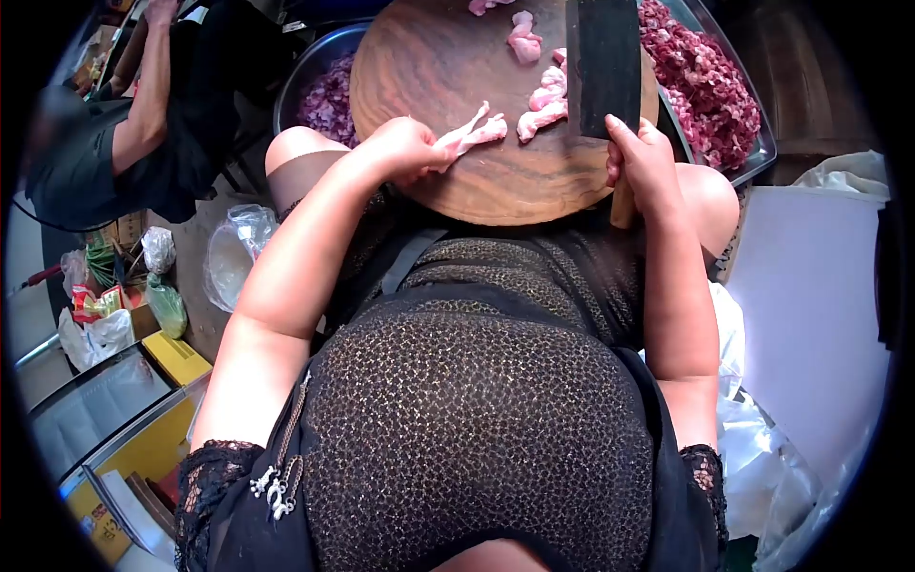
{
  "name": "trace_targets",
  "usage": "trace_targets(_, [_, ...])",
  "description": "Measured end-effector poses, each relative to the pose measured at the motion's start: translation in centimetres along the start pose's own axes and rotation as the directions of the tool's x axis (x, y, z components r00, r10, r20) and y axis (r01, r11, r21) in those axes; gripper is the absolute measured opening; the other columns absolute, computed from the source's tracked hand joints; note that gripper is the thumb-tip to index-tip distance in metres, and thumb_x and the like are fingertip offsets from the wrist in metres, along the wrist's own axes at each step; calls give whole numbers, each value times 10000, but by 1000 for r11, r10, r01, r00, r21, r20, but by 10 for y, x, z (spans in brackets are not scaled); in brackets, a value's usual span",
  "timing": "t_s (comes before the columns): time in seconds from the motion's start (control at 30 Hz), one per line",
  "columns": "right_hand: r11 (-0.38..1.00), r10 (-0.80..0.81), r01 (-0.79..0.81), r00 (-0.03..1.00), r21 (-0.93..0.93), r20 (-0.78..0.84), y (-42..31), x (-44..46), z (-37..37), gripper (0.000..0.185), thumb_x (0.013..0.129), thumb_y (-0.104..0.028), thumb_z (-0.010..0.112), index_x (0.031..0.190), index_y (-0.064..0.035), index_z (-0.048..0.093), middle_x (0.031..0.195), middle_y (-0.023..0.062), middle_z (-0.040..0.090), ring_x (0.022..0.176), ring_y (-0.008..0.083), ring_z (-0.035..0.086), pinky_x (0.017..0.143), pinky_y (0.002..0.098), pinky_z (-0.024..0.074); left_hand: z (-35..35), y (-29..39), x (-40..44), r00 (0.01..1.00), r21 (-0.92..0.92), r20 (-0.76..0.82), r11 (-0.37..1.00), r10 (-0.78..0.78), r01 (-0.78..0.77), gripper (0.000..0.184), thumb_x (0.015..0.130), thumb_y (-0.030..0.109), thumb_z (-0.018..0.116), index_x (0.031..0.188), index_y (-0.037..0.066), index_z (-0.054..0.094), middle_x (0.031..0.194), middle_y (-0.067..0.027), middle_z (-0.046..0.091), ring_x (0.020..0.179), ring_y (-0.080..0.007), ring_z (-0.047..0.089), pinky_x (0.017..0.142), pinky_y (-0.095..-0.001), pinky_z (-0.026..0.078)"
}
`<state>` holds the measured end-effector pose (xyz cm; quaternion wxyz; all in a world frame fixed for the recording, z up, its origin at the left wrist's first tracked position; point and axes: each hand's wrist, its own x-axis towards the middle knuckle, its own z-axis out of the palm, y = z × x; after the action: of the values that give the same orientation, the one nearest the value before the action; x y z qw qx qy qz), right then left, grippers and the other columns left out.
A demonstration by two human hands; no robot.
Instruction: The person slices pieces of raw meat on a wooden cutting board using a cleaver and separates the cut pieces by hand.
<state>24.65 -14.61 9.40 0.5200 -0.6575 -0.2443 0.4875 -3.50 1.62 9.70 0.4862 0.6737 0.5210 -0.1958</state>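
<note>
A round wooden chopping board (429, 57) lies in front of me at my knees. My left hand (405, 151) is closed on the near end of a pale pink strip of raw meat (472, 132) at the board's left side. My right hand (643, 164) wraps round the wooden handle of a cleaver (603, 71), whose broad dark blade stretches away from me over the board's right side. Left of the blade lie several pieces of raw meat (545, 100), partly hidden by it. Another piece of meat (523, 38) sits farther back.
A metal tray (762, 157) heaped with chopped red meat (705, 91) stands at the right. Behind the board's left edge is a metal bowl (291, 91) of minced meat. Another person (143, 133) is at upper left. Plastic bags (238, 253) lie left, a white panel (810, 296) right.
</note>
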Motion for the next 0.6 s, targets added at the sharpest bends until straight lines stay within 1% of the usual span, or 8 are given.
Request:
trace_targets(0.07, [1000, 4, -4, 1000, -9, 10, -2, -1, 1, 280, 948, -262, 631, 795, -96, 465, 596, -2, 485, 451, 113, 475, 420, 274, 423, -3, -4, -11, 992, 267, -110, 963, 64, -33, 346, 807, 383, 767, 805, 48, 681, 665, -18, 644, 542, -111, 580, 497, -277, 475])
trace_targets(0.1, [1000, 12, -12, 1000, -10, 16, -2, 0, 0, 279, 949, -262, 630, 798, -97, 463, 596, -2, 485, 454, 112, 472, 423, 273, 421, -3, -10, -13, 992, 268, -114, 963, 56, -24, 346, 807, 383, 767, 805, 48, 681, 665, -18, 644, 542, -111, 580, 497, -277, 475])
trace_targets(0.17, [1000, 4, -4, 1000, -18, 16, -1, 0, -1, 276, 949, -261, 630, 801, -97, 463, 597, -2, 485, 454, 112, 471, 423, 274, 420, -3, -21, -15, 953, 217, -229, 964, 201, -151, 354, 803, 391, 775, 826, 50, 682, 678, -8, 645, 569, -97, 576, 511, -270, 478])
trace_targets(0.3, [1000, 3, -3, 1000, -6, 5, 2, 2, -5, 260, 947, -242, 629, 821, -79, 470, 592, 6, 491, 442, 118, 473, 416, 276, 418, -11, -27, -18, 955, 136, -249, 982, 164, -133, 349, 792, 377, 787, 849, 49, 683, 707, -7, 659, 602, -88, 584, 541, -262, 485])
trace_targets(0.4, [1000, 5, -5, 1000, 30, -1, 5, 2, -7, 256, 944, -229, 631, 831, -62, 473, 591, 13, 497, 436, 121, 476, 411, 277, 418, -16, -40, -4, 924, 94, -336, 983, 182, -159, 231, 826, 257, 737, 867, 38, 674, 751, -19, 670, 620, -86, 585, 576, -246, 489])
trace_targets(0.47, [999, 11, -10, 1000, 48, -9, 8, 1, -9, 259, 943, -228, 633, 828, -65, 468, 593, 11, 497, 437, 120, 476, 410, 277, 418, -21, -46, 3, 931, -254, -336, 938, 143, -236, 167, 830, 168, 717, 877, 20, 655, 782, -31, 666, 652, -88, 590, 614, -231, 490])
trace_targets(0.53, [1000, -2, 2, 1000, 29, 11, 11, 3, -13, 268, 939, -232, 638, 816, -70, 462, 594, 7, 493, 439, 116, 474, 408, 274, 416, -27, -30, -17, 919, -444, -352, 832, 180, -333, 147, 835, 148, 717, 880, 33, 637, 803, -34, 664, 661, -89, 587, 621, -223, 484])
trace_targets(0.6, [1000, -3, 4, 1000, 27, -5, 10, 2, -13, 271, 938, -233, 640, 814, -70, 463, 591, 7, 491, 438, 114, 472, 407, 273, 415, -41, -14, -37, 923, -391, -324, 859, 207, -330, 178, 832, 156, 727, 859, 22, 613, 787, -33, 666, 652, -69, 583, 600, -222, 492])
